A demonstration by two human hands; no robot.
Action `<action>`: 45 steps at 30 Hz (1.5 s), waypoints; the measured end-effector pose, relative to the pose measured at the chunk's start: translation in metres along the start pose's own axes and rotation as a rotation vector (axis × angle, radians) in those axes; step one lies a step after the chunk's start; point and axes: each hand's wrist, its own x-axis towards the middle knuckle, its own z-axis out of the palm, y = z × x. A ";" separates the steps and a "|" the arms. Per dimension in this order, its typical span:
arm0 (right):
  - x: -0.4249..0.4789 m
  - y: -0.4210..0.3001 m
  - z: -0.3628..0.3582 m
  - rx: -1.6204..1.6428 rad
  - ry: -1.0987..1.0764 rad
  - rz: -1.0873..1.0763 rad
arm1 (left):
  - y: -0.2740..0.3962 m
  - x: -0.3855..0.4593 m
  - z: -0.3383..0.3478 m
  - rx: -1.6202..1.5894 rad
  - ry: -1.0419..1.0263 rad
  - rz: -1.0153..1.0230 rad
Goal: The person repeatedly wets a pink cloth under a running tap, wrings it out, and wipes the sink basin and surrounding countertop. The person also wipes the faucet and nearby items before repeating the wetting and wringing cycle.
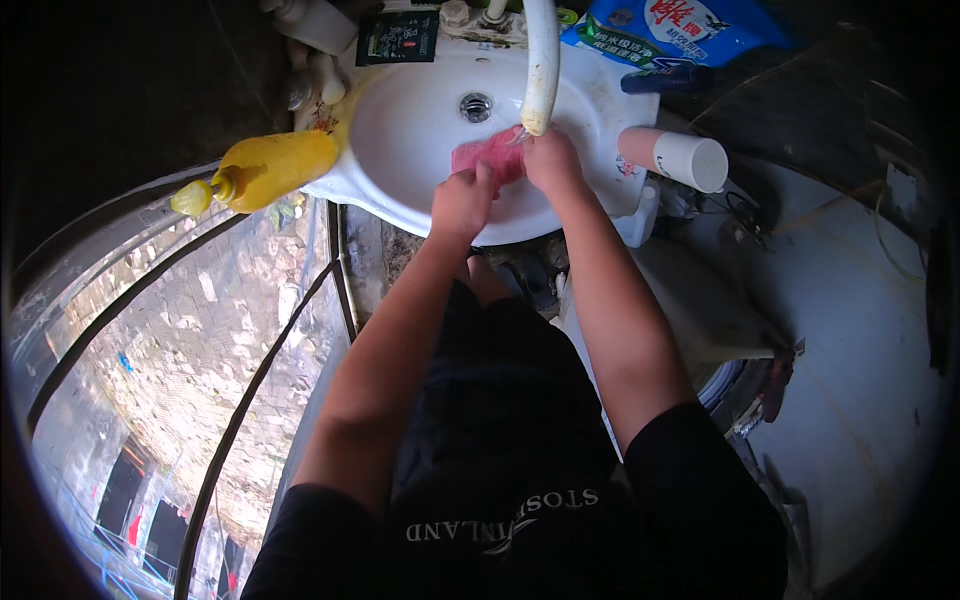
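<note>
A wet pink cloth [491, 156] is stretched between my two hands, low over the white ceramic washbasin [405, 112]. My left hand [465, 196] grips its near left end, thumb on top. At the right end, my right hand [553, 159] holds the cloth just under the mouth of a whitish curved spout [541, 67]. Water appears to run from the spout onto the cloth. Behind the cloth, the metal drain [475, 107] is uncovered. My right fingertips are partly hidden by the spout and cloth.
A yellow pump bottle [277, 171] projects off the basin's left side. On the right rim are a pink-and-white cup [675, 157] and a dark tube [664, 79]. Behind lie a blue detergent bag [675, 34], a dark sachet [397, 36] and a white bottle [315, 24]. A window [225, 315] is at left.
</note>
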 end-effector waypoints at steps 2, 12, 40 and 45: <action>-0.015 -0.020 -0.018 0.146 0.044 -0.033 | 0.022 0.018 0.006 -0.612 -0.173 -0.369; -0.047 0.012 -0.037 0.186 0.165 -0.168 | 0.031 0.063 0.015 -1.051 -0.460 -0.274; -0.015 0.021 -0.018 -0.201 0.189 -0.556 | 0.043 0.062 -0.031 -0.413 -0.501 -0.245; 0.000 0.024 -0.025 -0.242 -0.135 -0.217 | 0.042 0.063 -0.019 0.128 -0.576 0.057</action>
